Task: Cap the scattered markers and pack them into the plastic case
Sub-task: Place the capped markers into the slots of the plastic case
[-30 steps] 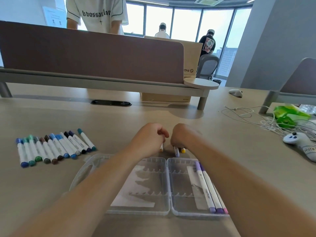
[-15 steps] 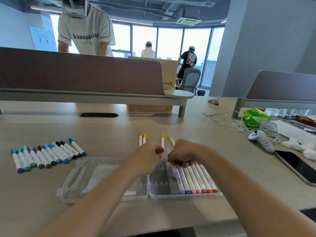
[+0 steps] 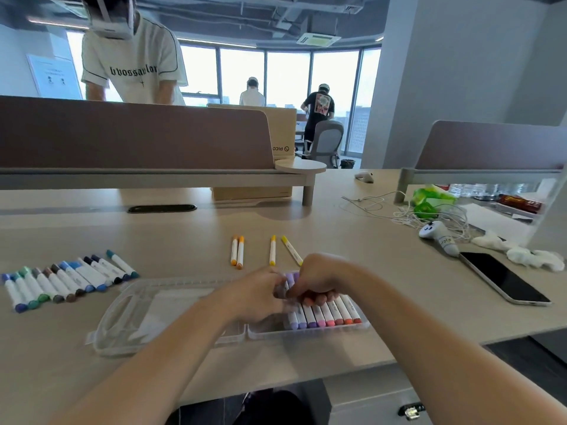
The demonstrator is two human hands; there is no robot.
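Case (image 3: 144, 320): clear plastic, open flat on the desk (image 3: 383, 289), close to the near edge. The left half is unfilled. The right half holds a packed row (image 3: 325, 317), caps graded purple through pink to orange-red.

Right hand (image 3: 319, 277): laid over the far end of the row, fingers (image 3: 310, 300) curled, tips pressed down onto the barrels. Left hand (image 3: 254, 299): fingers bunched together against the leftmost purple markers. The spot is blurred, so it cannot be told whether a marker is pinched there.

Outside the case: four loose markers (image 3: 272, 250), orange and yellow, lie just beyond the hands. A blue-green-brown group (image 3: 67, 280) is lined up well to the left. All appear capped; cap seating cannot be checked.

Risks, as judged:
- The case may be tipped or slid toward the desk edge by downward pressure on the row.
- Neighbouring markers may be sprung from their slots if one is forced in askew.
- The round loose markers may be rolled away by a passing wrist.
- The phone (image 3: 503, 279) and controller (image 3: 438, 237) to the right lie apart from the work and are unlikely to be disturbed.

Writing: "PICO" is read in mirror form on the box (image 3: 282, 148) behind the divider. Shirt lettering on the person opposite is also mirrored and only partly legible. Print on the marker barrels is too small to read.
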